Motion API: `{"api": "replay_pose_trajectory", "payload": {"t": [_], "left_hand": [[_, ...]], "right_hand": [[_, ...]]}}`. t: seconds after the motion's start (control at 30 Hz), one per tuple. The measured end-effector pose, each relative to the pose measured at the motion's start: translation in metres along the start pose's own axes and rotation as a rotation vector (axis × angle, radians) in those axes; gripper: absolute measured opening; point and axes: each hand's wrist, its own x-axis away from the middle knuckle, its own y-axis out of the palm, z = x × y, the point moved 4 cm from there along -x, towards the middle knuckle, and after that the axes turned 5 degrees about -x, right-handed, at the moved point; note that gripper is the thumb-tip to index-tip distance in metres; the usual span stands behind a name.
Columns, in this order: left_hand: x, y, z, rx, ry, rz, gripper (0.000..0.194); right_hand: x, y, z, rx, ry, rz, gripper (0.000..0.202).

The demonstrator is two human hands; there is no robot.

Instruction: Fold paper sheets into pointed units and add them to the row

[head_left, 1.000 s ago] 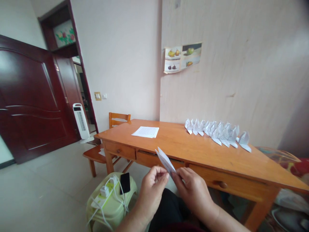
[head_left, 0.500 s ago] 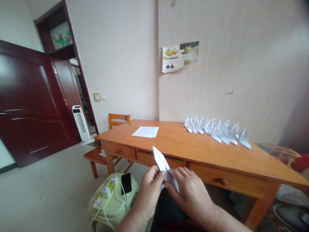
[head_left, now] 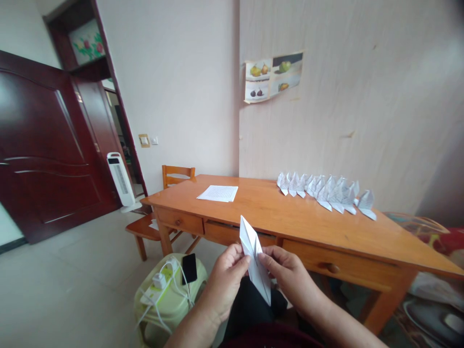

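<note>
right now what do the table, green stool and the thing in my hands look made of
Folded piece: matte white paper, judging by its crisp creases. Table: glossy, probably varnished wood, orange-brown with soft reflections. Green stool: likely moulded plastic, smooth with rounded edges.

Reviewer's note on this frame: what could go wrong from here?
The folded paper is held above the lap, between the left hand and right hand; uneven pinching might skew its creases. The folded figures stand crowded on the table, so a bump could topple several. The phone lies near the rim of the stool; a knock might send it off.
</note>
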Motion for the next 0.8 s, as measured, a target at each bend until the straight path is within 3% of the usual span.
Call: {"api": "replay_pose_trajectory", "payload": {"t": [0.2, 0.8], "left_hand": [[0.001, 0.002, 0.002, -0.053, 0.022, -0.025, 0.028], [-0.002, -0.001, 0.001, -0.082, 0.081, 0.008, 0.022]], "right_hand": [[0.003, 0.002, 0.006, -0.185, 0.096, 0.011, 0.039], [0.004, 0.004, 0.008, -0.169, 0.045, -0.002, 0.035]]}}
